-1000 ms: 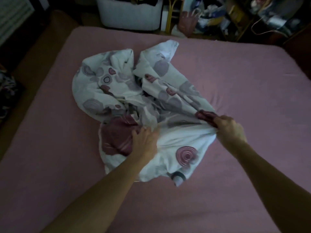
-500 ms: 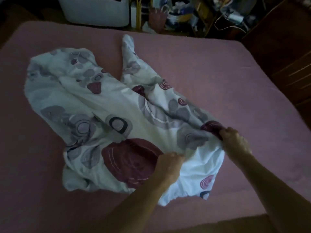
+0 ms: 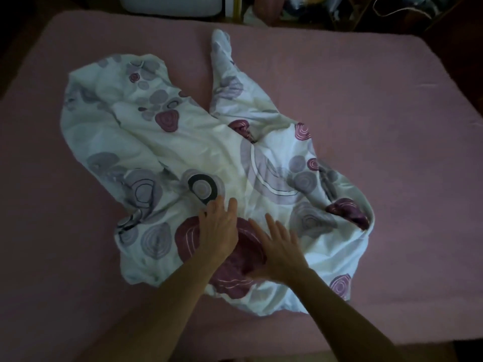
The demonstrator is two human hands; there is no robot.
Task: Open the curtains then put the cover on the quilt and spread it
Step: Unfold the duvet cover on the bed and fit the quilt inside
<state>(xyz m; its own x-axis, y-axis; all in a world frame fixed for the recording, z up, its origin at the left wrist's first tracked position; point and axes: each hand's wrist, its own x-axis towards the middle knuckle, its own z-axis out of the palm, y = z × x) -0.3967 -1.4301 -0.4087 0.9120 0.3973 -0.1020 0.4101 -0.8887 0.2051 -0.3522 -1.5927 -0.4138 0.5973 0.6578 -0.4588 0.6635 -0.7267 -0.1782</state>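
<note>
pink bed (image 3: pixel 392 126) in dim room | crumpled cover (image 3: pixel 183 142) lay on it | left hand (image 3: pixel 218 231), right hand (image 3: pixel 278 248) spread flat on cover | far clutter (image 3: pixel 326 9) unclear

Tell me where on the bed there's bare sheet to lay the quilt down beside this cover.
Bare pink sheet runs wide along the right of the patterned cover, from the far edge to the near edge. A narrower strip lies left of it. The wedge between its two far lobes is tight. The middle is crowded: the left hand and right hand rest flat there.
</note>
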